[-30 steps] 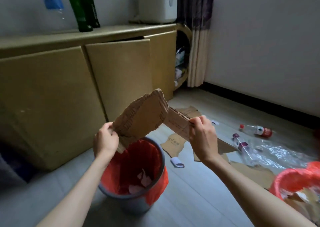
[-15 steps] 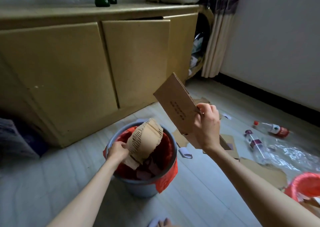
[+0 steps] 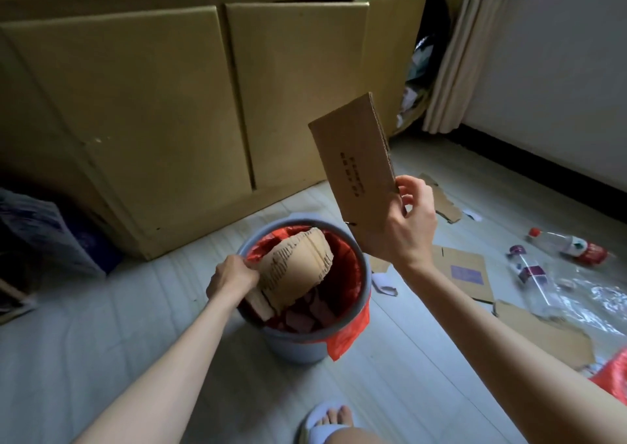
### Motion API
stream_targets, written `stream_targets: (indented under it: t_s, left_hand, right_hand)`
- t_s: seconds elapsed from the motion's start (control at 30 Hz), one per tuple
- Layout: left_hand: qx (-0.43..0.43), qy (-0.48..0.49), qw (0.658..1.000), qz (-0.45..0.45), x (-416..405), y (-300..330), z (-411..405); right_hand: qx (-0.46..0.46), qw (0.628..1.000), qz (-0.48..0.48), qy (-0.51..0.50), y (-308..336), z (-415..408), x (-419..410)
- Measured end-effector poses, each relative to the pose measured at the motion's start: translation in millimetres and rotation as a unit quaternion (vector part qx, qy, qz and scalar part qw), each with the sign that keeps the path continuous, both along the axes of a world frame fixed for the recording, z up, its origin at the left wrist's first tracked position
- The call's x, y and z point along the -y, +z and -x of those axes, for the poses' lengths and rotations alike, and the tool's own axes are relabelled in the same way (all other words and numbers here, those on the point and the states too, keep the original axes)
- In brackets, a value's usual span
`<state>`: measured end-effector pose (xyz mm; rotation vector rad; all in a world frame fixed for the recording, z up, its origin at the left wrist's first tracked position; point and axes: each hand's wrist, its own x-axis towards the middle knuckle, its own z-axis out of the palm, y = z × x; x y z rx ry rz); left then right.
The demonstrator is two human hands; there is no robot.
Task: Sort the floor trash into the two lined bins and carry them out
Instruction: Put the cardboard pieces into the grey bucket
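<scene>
While my left hand (image 3: 234,279) grips the torn cardboard piece (image 3: 295,267) by its left edge, the piece stands half inside the grey bin (image 3: 353,321) on its red liner (image 3: 344,338). My right hand (image 3: 403,226) pinches the flat cardboard panel (image 3: 356,169) at its lower corner, tilted up above the bin's right rim, thumb on the printed face and fingers curled behind. Against half a second ago, the torn piece sits a little deeper in the bin; the panel is held much as before. Plastic bottles (image 3: 573,247) lie on the floor (image 3: 390,392) to the right.
</scene>
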<state>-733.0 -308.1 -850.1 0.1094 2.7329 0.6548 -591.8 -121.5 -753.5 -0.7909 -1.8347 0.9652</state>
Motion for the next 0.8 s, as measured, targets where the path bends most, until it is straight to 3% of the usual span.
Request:
stream_targets:
  t_s: [0.1, 0.2, 0.37, 0.53, 0.63, 0.8]
  left_hand:
    - [0.005, -0.024, 1.000, 0.006, -1, 0, -5]
    - [-0.001, -0.006, 0.999, -0.046, -2, 0, -7]
    - [-0.051, 0.018, 0.961, -0.272, -6, 18, -3]
    - [0.005, 0.003, 0.910, -0.414, -18, 34, 8]
    - [0.028, -0.003, 0.896, -0.442, -28, 35, 13]
    - [-0.019, 0.031, 0.916, -0.399, -25, 17, 21]
  right_hand:
    - [-0.026, 0.999, 0.017, 0.022, 1, 6, 6]
    - [-0.053, 0.992, 0.101, 0.050, -3, 9, 12]
    - [-0.032, 0.978, 0.174, 0.108, -18, 10, 20]
    - [-0.003, 0.967, 0.205, 0.153, -35, 16, 29]
    - [0.010, 0.951, 0.236, 0.198, -44, 18, 31]
    - [0.095, 0.953, 0.222, 0.181, -60, 22, 20]
